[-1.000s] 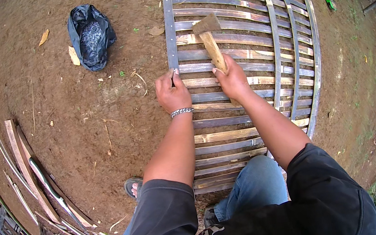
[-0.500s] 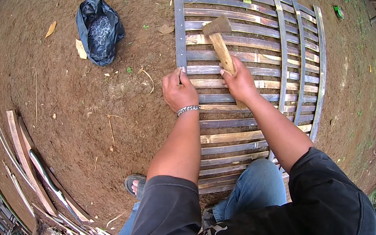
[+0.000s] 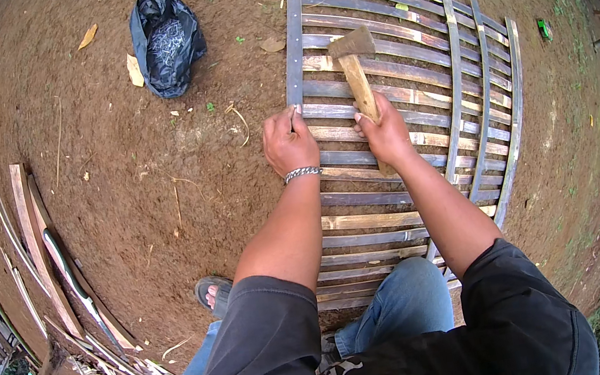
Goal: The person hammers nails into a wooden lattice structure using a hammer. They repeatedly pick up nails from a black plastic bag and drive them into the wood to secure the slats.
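Change: compared with a second ago, the wooden-handled hammer with a blocky rust-brown head [image 3: 358,76] is sitting at much the same spot over the panel, and both hands are keeping their places near the left rail.
Right hand: the right hand [image 3: 385,131] is closing its fingers [image 3: 362,124] around the lower half of the pale handle, with the head pointing away from the person toward the panel's far end.
Left hand: the left hand [image 3: 289,140] is pressing down on the slatted bamboo panel [image 3: 422,168] lying flat on the bare brown ground, fingertips curled at the long grey rail [image 3: 292,39] along its left edge; whether it is pinching a nail is too small to tell.
Hammer position: the head is hovering over the slats just beside the left rail, beyond the left hand's fingertips and apart from them.
Doing it well: judging from the grip, short controlled blows and keeping the left fingertips clear of the head's path are mattering most.
Surroundings: a black plastic bag [image 3: 167,42] is lying well apart, off the panel's far left corner.
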`<state>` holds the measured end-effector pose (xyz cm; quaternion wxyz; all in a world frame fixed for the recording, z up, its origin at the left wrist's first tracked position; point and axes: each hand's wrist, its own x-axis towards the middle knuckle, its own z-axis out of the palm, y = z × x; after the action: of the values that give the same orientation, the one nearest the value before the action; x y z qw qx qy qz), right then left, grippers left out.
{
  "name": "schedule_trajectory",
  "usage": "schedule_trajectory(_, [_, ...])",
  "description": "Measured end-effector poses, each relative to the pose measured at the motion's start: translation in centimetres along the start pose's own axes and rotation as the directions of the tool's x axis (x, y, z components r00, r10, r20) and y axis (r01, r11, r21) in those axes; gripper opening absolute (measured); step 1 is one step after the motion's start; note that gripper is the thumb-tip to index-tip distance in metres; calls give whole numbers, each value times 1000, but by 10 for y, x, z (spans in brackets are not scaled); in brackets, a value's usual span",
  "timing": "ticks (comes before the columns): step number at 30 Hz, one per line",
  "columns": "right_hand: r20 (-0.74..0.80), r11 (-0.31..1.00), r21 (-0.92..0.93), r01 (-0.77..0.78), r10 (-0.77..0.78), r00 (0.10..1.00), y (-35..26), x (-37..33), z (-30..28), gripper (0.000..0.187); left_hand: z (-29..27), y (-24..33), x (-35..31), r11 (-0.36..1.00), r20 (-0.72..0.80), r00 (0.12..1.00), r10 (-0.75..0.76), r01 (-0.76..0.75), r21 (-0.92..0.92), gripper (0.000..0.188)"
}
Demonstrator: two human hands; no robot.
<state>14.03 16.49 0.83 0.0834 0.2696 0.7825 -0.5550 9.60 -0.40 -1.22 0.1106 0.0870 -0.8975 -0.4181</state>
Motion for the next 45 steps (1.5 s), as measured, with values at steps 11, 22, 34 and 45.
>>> schedule_trajectory(11, [28, 999, 39, -17, 16, 999, -7, -1, -1, 38, -3, 0, 1, 1000, 4, 1000, -3, 3, 22, 8])
schedule_trajectory(22, [63, 999, -18, 29, -28, 998, -14, -35, 5, 41, -4, 1, 3, 1000, 13, 1000, 15, -15, 21, 7])
schedule_trajectory(34, [232, 992, -113, -48, 73, 970, -25, -89, 2, 51, -3, 2, 2, 1000, -5, 1000, 14, -14, 9, 4])
schedule_trajectory(45, [253, 748, -521, 411, -325, 911, -38, -70, -6, 51, -6, 4, 4, 998, 20, 1000, 19, -20, 63, 4])
